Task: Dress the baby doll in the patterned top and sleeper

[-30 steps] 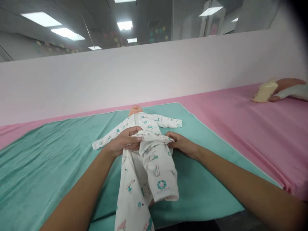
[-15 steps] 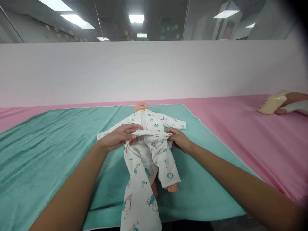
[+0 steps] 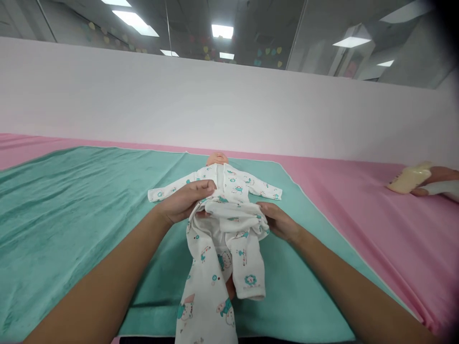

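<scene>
A baby doll [image 3: 217,158] lies on its back on a green blanket [image 3: 107,191], its head toward the wall. It wears a white printed long-sleeved top [image 3: 236,181]. Matching printed pants [image 3: 247,253] lie over its lower body, one leg over the doll's leg at right and the other hanging long toward me. My left hand [image 3: 188,198] is closed on the bunched waistband at the left. Across from it, my right hand [image 3: 278,220] grips the pants at the right side of the waist. Most fingertips are hidden by cloth.
A pink cloth [image 3: 358,200] lies under the blanket and reaches to the right. There, a hand-like form with a white sleeve lies against a cream-coloured bottle [image 3: 410,178]. A white wall [image 3: 215,105] with glass above stands behind.
The waistband is bunched lower and folded over at the right. The right pant leg has slid down, covering the doll's foot that showed before. My head view has tilted.
</scene>
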The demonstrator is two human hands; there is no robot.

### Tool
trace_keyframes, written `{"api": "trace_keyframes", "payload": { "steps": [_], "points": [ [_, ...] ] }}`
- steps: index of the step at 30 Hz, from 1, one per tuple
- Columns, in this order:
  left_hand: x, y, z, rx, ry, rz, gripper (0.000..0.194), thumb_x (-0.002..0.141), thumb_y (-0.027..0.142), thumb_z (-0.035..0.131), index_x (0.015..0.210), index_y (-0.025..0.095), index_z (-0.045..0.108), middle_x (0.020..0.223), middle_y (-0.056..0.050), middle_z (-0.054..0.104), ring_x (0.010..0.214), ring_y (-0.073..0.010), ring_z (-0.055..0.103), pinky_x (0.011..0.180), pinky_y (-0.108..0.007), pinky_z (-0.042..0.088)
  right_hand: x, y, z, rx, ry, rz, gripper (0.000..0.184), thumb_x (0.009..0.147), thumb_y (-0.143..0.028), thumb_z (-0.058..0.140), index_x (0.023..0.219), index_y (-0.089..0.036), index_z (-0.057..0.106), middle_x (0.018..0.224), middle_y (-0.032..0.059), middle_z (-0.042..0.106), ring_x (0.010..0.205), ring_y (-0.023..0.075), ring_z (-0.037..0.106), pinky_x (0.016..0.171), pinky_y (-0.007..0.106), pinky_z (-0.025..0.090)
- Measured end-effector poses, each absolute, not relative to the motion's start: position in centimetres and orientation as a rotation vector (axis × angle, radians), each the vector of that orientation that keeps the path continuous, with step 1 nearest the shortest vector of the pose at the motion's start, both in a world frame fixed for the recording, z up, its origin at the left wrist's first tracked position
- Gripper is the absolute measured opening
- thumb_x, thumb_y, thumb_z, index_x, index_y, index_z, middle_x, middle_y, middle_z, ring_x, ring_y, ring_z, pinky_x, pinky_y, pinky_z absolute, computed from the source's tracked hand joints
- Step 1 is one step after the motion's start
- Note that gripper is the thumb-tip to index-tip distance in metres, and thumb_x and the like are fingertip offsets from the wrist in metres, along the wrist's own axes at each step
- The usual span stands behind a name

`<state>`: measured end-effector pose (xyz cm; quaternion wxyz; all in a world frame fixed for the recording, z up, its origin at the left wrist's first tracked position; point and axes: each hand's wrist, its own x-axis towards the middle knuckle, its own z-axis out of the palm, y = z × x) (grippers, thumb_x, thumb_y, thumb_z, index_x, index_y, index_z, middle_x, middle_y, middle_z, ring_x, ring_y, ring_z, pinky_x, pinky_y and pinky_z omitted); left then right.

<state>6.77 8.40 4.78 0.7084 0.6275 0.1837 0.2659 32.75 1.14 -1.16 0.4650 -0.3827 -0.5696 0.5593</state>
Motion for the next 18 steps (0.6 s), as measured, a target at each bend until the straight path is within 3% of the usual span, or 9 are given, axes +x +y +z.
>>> {"api": "trace_keyframes", "payload": {
  "steps": [5,10,15,18],
  "points": [
    [7.6,7.8,4.3,1.230,0.323,0.706,0.021,0.081,0.035,0.058,0.081,0.015,0.052,0.065,0.001,0.050,0.052,-0.0070,0.046,0.046,-0.017,0.037,33.2,0.3,-0.6,-0.925,-1.266,1.333,0.037,0.076,-0.050,0.062,0.063,-0.018,0.050,0.055,-0.0032,0.040,0.049,0.0095,0.034,0.047,0.023,0.028],
    [7.3,8.9,4.5,1.098,0.293,0.741,0.015,0.083,0.028,0.055,0.089,0.014,0.056,0.056,0.002,0.048,0.043,-0.0059,0.042,0.042,-0.017,0.035,33.0,0.7,-0.6,-1.030,-1.056,1.353,0.049,0.080,-0.066,0.045,0.072,-0.019,0.056,0.065,0.0013,0.054,0.061,0.0151,0.049,0.058,0.027,0.041],
    [5.5,11.1,4.3,0.908,0.315,1.078,0.021,0.074,0.012,0.061,0.094,0.018,0.056,0.061,0.002,0.054,0.044,-0.0063,0.048,0.041,-0.016,0.036,32.5,1.8,-2.1,-1.147,-1.212,1.399,0.038,0.080,-0.053,0.058,0.085,-0.016,0.065,0.079,0.0043,0.064,0.073,0.0170,0.057,0.064,0.026,0.041],
    [5.7,11.0,3.7,0.944,0.292,1.009,0.022,0.075,0.014,0.060,0.097,0.017,0.057,0.072,-0.001,0.059,0.056,-0.0103,0.056,0.046,-0.018,0.041,32.7,1.8,-2.6,-1.141,-1.346,1.365,0.038,0.081,-0.051,0.057,0.087,-0.015,0.066,0.084,0.0051,0.064,0.075,0.0165,0.056,0.067,0.027,0.039]
  ]
}}
